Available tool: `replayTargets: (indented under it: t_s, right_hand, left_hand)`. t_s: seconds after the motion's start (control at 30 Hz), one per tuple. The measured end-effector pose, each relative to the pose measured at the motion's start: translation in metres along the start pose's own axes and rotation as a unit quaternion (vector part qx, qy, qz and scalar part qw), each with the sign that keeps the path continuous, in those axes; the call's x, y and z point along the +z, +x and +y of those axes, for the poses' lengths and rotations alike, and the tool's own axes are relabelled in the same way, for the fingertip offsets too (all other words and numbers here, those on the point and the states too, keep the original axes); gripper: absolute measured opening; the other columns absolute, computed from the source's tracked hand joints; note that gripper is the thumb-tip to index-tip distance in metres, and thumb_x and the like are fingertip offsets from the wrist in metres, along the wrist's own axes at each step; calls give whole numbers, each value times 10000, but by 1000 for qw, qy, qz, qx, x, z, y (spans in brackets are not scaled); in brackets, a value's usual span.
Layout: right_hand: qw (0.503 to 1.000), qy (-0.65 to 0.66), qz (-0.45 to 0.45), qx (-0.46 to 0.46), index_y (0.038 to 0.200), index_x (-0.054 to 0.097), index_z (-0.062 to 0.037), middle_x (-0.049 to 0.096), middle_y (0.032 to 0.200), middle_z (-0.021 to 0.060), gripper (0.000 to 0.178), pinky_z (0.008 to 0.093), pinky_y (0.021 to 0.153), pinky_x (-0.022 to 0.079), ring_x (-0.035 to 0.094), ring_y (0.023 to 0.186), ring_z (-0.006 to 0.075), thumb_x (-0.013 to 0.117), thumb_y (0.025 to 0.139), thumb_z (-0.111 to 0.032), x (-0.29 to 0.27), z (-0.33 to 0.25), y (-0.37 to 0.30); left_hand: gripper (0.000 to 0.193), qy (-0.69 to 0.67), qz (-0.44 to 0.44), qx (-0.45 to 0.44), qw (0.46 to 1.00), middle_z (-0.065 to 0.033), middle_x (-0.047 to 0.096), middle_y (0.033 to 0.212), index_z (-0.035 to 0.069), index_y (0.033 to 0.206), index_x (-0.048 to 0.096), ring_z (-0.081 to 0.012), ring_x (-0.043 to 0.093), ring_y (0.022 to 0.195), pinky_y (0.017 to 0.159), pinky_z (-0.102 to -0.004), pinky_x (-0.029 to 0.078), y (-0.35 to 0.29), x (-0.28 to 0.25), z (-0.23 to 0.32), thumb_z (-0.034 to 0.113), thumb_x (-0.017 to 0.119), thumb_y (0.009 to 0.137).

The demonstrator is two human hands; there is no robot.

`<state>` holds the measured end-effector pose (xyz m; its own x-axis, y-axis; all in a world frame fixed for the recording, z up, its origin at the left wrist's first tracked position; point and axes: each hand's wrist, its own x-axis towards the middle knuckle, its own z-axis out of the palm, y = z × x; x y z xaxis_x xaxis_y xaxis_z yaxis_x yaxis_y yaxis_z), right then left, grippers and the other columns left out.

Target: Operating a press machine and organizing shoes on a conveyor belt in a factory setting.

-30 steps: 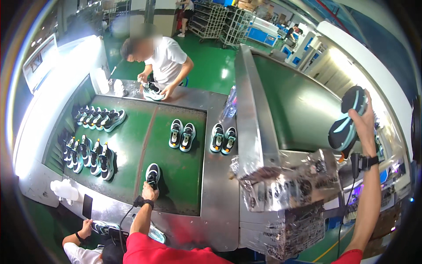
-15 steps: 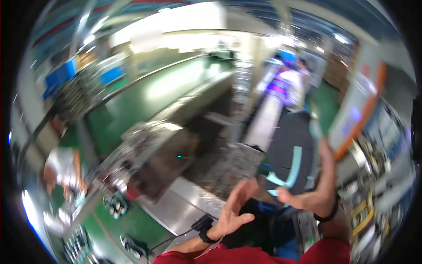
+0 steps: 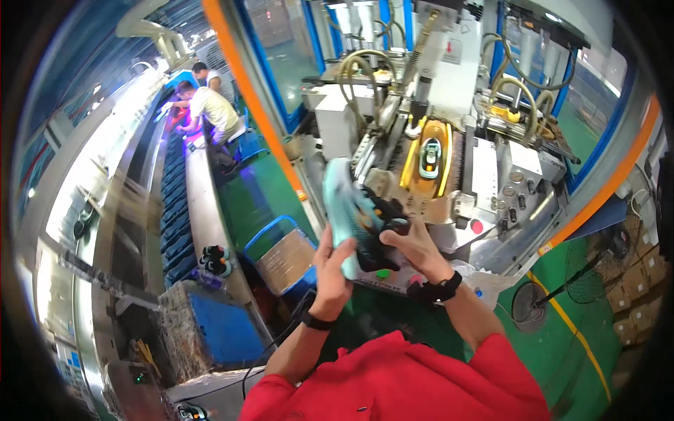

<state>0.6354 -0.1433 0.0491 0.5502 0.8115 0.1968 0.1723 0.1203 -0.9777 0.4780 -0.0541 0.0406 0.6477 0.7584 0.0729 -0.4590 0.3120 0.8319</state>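
Between my two hands is a sports shoe (image 3: 357, 221) with a pale teal sole and a dark upper with orange bits, raised in front of the machine. My left hand (image 3: 331, 277) is closed on the teal sole side. On the dark upper near the collar, my right hand (image 3: 418, 251) grips with its thumb on top. Beyond the held shoe, a teal and black piece shaped like a shoe (image 3: 430, 158) sits in a yellow-sided cradle (image 3: 445, 160) inside the machine.
An orange frame post (image 3: 261, 105) stands left of the machine. A red button (image 3: 477, 226) is on its front. A blue-framed cart (image 3: 284, 266) carries cardboard. Farther left, two people (image 3: 210, 109) work by a conveyor (image 3: 179, 224); another shoe (image 3: 215, 261) rests on its ledge.
My view has swung right, toward the machine. My hands, earlier apart beside a dark panel with teal marks, now hold a shoe between them.
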Motion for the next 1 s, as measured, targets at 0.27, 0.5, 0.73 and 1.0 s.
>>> replayTargets:
  t_s: [0.27, 0.5, 0.73, 1.0]
  right_hand:
    - [936, 217, 273, 38, 1256, 550, 20, 626, 1139, 90, 568, 316, 906, 490, 610, 1012, 172, 686, 705, 7, -149, 63, 1]
    - [894, 71, 443, -18, 1274, 536, 19, 608, 1149, 76, 607, 306, 950, 448, 585, 1036, 168, 739, 719, -121, -198, 56, -25]
    - [842, -73, 534, -3, 1258, 535, 43, 601, 1147, 87, 590, 318, 957, 438, 577, 1030, 187, 722, 718, -103, -229, 53, -22]
    - [866, -290, 372, 165, 1018, 608, 61, 657, 932, 140, 469, 327, 732, 490, 621, 818, 224, 746, 657, -206, -307, 59, 167]
  left_hand:
    - [502, 252, -196, -155, 935, -85, 619, 1149, -5, 1293, 534, -132, 553, 1043, 904, -279, 440, 140, 91, -113, 374, 553, 964]
    - [891, 511, -41, -31, 858, -282, 602, 1200, -101, 1362, 390, -364, 607, 1098, 942, -425, 467, 356, 62, -285, 470, 732, 770]
    - [588, 606, -45, -114, 786, -287, 486, 1272, -57, 1237, 367, -448, 542, 1124, 965, -477, 451, 388, 118, -310, 106, 625, 735]
    - [216, -6, -107, -376, 920, -90, 691, 906, -1, 977, 670, -198, 674, 766, 654, -349, 561, 305, 78, -184, 61, 721, 776]
